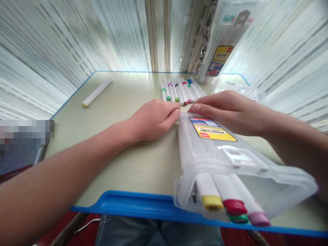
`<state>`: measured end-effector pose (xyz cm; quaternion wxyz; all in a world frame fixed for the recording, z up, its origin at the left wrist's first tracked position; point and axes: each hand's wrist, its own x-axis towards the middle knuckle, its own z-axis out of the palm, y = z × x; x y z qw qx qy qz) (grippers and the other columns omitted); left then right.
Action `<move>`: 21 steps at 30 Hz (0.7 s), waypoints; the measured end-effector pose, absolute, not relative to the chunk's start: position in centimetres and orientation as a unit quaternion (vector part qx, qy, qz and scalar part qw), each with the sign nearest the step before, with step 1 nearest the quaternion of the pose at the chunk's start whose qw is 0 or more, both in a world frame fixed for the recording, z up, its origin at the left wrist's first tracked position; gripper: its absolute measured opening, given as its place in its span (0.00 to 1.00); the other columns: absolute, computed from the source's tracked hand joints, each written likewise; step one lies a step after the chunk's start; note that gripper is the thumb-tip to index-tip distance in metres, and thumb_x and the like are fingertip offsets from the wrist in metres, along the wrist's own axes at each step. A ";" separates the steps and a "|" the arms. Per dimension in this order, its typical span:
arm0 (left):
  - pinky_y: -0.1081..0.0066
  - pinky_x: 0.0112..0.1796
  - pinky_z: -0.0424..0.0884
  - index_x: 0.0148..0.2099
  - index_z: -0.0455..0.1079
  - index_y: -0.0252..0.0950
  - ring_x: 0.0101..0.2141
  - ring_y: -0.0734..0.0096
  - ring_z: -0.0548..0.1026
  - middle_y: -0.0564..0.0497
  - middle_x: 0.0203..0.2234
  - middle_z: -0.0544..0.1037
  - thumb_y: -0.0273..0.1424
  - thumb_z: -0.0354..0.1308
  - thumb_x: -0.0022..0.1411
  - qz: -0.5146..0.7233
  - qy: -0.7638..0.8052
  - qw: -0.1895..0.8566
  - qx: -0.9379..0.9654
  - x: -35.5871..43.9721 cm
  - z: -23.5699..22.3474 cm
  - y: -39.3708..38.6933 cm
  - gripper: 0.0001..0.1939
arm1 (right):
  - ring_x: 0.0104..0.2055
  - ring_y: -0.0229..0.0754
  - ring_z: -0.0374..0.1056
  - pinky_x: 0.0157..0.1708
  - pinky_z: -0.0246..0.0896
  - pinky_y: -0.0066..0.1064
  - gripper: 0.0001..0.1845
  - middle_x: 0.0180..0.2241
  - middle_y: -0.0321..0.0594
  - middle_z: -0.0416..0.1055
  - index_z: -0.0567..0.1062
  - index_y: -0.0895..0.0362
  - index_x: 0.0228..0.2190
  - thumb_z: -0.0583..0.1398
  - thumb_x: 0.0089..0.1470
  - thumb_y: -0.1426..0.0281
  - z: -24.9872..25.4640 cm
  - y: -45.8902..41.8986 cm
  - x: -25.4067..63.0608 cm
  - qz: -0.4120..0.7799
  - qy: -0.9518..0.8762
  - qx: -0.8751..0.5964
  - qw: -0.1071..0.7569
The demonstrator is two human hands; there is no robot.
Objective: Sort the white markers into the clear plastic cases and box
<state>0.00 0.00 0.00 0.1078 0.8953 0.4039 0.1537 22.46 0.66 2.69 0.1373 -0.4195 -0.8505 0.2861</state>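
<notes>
A clear plastic marker case [217, 160] lies on the desk, its open end toward me with several markers [225, 200] sticking out, capped yellow, red, green and pink. My left hand [153, 118] rests at the case's far left corner, fingers curled and touching it. My right hand [228, 109] lies over the far end of the case above its yellow label [212, 130], fingers pressed together on the edge. Just beyond both hands, a row of several white markers [180, 91] with coloured caps lies side by side.
A single white marker with a yellow end [97, 92] lies at the far left of the desk [123, 153]. A second clear case [220, 44] stands upright at the back right. A paper sheet [242, 89] lies beside it. The blue desk rim [133, 205] runs along the front.
</notes>
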 end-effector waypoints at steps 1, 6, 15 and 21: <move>0.70 0.30 0.62 0.35 0.71 0.34 0.27 0.69 0.72 0.48 0.29 0.78 0.32 0.44 0.71 0.153 0.404 0.107 0.895 0.0 0.0 0.0 0.17 | 0.26 0.37 0.58 0.26 0.50 0.31 0.26 0.23 0.37 0.67 0.75 0.58 0.26 0.55 0.64 0.50 2.7 0.7 22.5 0.286 -0.851 -0.418 0.138; 0.70 0.31 0.62 0.34 0.71 0.35 0.28 0.69 0.71 0.48 0.29 0.78 0.32 0.44 0.71 0.152 0.404 0.109 0.896 0.1 0.1 -0.1 0.17 | 0.26 0.38 0.59 0.26 0.49 0.32 0.30 0.23 0.38 0.68 0.77 0.58 0.28 0.52 0.63 0.46 2.6 0.6 22.5 0.275 -0.857 -0.414 0.139; 0.70 0.31 0.62 0.34 0.71 0.35 0.28 0.69 0.71 0.49 0.28 0.78 0.32 0.44 0.71 0.153 0.405 0.117 0.894 0.1 0.1 0.0 0.17 | 0.25 0.38 0.58 0.24 0.47 0.33 0.30 0.22 0.38 0.67 0.78 0.57 0.28 0.55 0.61 0.44 2.8 0.6 22.6 0.277 -0.853 -0.419 0.145; 0.70 0.31 0.62 0.34 0.71 0.35 0.28 0.70 0.71 0.49 0.28 0.78 0.32 0.44 0.71 0.158 0.401 0.127 0.893 0.1 0.1 0.1 0.17 | 0.26 0.38 0.59 0.25 0.48 0.33 0.30 0.22 0.38 0.67 0.77 0.57 0.26 0.53 0.62 0.45 2.8 0.5 22.4 0.274 -0.852 -0.421 0.146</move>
